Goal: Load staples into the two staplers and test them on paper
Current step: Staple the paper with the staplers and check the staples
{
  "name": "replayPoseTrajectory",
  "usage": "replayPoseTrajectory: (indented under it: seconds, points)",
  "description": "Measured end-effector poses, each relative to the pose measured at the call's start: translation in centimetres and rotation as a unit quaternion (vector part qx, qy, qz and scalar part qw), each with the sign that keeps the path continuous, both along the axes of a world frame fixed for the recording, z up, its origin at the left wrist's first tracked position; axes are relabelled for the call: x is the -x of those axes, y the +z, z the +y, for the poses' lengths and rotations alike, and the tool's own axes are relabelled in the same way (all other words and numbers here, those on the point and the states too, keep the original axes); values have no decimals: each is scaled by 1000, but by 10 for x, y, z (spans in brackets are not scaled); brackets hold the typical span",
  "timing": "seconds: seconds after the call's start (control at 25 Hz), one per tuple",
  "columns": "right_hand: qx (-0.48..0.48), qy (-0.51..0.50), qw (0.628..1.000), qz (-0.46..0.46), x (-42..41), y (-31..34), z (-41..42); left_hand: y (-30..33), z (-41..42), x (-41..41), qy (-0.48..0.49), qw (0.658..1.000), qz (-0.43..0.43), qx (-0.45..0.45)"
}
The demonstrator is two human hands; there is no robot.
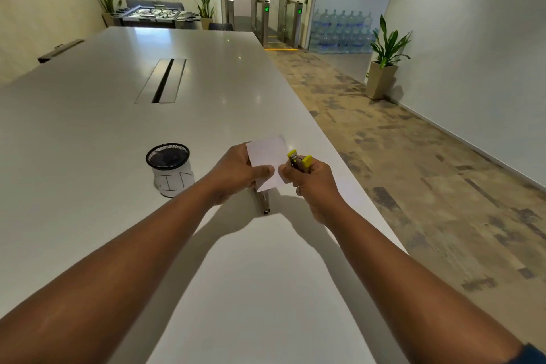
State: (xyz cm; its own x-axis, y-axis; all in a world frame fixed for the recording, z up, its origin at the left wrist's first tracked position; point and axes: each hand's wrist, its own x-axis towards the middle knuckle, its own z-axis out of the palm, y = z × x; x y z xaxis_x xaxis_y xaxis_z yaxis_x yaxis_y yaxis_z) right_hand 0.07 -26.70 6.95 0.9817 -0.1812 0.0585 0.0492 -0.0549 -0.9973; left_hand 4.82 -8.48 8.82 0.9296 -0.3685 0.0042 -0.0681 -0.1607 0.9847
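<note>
My left hand [236,170] pinches a small white sheet of paper [267,156] above the white table [118,127], thumb on its lower edge. My right hand [313,183] grips a small yellow stapler [300,161] right beside the paper's right edge; its jaws point up and to the left. A second, dark metallic stapler [263,201] lies on the table under my left hand, mostly hidden by the hand and the paper.
A black mesh cup [168,167] with a white paper label stands on the table left of my hands. A cable slot [162,80] sits in the table's middle. The table's right edge runs close to my right hand, with carpeted floor beyond.
</note>
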Motion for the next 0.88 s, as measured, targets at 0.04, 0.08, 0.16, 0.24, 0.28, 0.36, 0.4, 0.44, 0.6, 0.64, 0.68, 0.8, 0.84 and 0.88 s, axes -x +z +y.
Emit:
replayPoseTrajectory:
  seconds: [0.04, 0.08, 0.16, 0.24, 0.28, 0.36, 0.4, 0.44, 0.6, 0.64, 0.68, 0.8, 0.84, 0.88]
  points:
    - [3, 13, 1000, -4, -1, 2, 5, 1, 8, 1, 13, 1000, -5, 8]
    - [7, 29, 1000, -8, -1, 4, 10, 3, 15, 3, 26, 1000, -11, 13]
    - [28, 69, 997, -20, -2, 8, 21, 3, 30, 8, 46, 998, -28, 12]
    - [31, 91, 995, -26, -3, 13, 31, 3, 44, 11, 55, 998, -36, 2]
    - [18, 97, 995, -27, -4, 15, 36, 3, 50, 13, 55, 998, -38, -7]
    - [-6, 123, 992, -39, -6, 18, 43, 6, 60, 17, 60, 997, -43, -23]
    - [-11, 138, 989, -47, -7, 19, 46, 7, 65, 19, 67, 996, -46, -24]
    - [-9, 145, 988, -52, -8, 21, 48, 9, 69, 20, 74, 996, -45, -23]
    - [-19, 150, 987, -45, -11, 23, 54, 15, 78, 26, 105, 994, -43, -11]
    - [-28, 153, 987, -37, -11, 24, 55, 16, 79, 28, 112, 993, -38, 1]
    - [-35, 157, 987, -29, -11, 25, 56, 17, 80, 29, 116, 992, -34, 17]
    - [-49, 140, 989, -23, -13, 26, 58, 17, 82, 32, 117, 990, -10, 77]
    - [-57, 125, 990, -23, -13, 27, 58, 16, 81, 33, 118, 989, 4, 94]
    - [-68, 111, 991, -23, -13, 27, 59, 16, 80, 34, 122, 985, 19, 118]
